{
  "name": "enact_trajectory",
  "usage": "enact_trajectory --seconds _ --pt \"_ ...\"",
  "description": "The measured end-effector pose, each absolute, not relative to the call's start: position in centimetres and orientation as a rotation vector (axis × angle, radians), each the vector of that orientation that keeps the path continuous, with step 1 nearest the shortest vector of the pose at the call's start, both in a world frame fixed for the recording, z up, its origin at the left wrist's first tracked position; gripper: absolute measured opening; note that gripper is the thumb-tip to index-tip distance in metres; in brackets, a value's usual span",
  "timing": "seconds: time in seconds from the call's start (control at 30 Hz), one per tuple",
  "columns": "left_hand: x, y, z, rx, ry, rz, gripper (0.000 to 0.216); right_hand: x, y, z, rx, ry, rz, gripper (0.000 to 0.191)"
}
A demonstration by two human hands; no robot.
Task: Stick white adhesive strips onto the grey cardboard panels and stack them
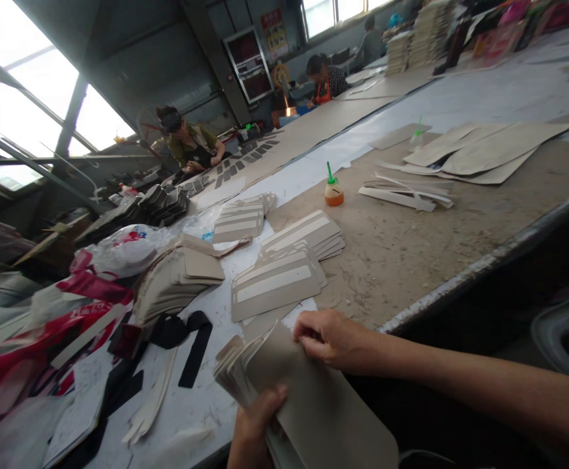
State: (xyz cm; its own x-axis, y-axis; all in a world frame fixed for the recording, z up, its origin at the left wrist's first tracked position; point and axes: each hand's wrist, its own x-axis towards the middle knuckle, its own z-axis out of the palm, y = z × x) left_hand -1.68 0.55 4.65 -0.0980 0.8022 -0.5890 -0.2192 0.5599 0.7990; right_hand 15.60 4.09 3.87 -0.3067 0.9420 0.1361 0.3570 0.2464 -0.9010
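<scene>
My left hand (pixel 255 426) grips a thick stack of grey-brown card pieces (pixel 323 410) from below, at the near edge of the worktable (pixel 411 260). The stack fans out at its left end. My right hand (pixel 331 339) rests on the top sheet's upper edge, with fingers curled and pinching that sheet. Just beyond my hands lie several card pieces with white strips (pixel 277 280), spread in overlapping rows.
A glue bottle with a green tip (pixel 334 190) stands mid-table. More card stacks (pixel 177 280), black straps (pixel 187 339) and red-and-white plastic bags (pixel 45 326) lie to the left. Large card sheets (pixel 484 153) lie at the far right. Other people work at the far end.
</scene>
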Motion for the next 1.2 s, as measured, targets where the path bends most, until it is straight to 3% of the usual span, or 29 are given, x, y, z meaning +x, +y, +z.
enact_trajectory --seconds 0.13,0.43,0.67,0.87,1.07,1.2 --pt "-2.2 0.9 4.3 0.492 1.389 0.885 0.022 15.7 3.8 3.9 -1.207 -1.740 1.091 0.008" --pt "-2.1 0.9 4.4 0.528 1.358 0.884 0.027 15.3 4.3 4.9 -1.192 -1.741 1.231 0.005" --pt "-1.9 1.0 4.3 0.482 1.346 0.941 0.057 14.8 4.1 5.0 -1.177 -1.753 1.254 0.004" --pt "-2.1 0.7 4.3 0.457 1.319 0.932 0.058 14.2 4.0 4.2 -1.217 -1.664 1.174 0.010" --pt "-2.9 0.9 5.0 0.513 1.333 0.896 0.053 13.9 3.7 3.5 -1.140 -1.331 1.555 0.005" --pt "-3.8 0.4 7.8 0.948 1.437 1.015 0.045 13.6 3.4 5.2 -0.969 -1.260 1.614 0.029"
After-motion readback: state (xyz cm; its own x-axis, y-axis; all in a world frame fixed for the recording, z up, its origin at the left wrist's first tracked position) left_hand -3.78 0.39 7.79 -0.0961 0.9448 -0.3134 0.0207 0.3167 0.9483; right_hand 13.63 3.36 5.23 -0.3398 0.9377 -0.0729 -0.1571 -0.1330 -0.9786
